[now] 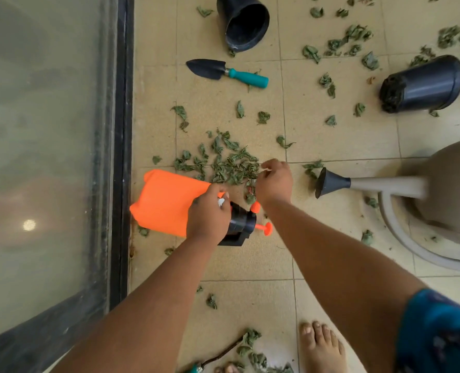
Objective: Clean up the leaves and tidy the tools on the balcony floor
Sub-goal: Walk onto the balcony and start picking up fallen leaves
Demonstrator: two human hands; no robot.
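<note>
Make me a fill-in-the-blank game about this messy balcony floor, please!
1. The left hand grips the black top of the ____ sprayer bottle.
2. The trowel has a ____ handle.
3. Both black flower pots lie on their ____.
4. The right hand reaches into a pile of dry ____ beside the watering can.

Missing words: orange; teal; sides; leaves
</note>
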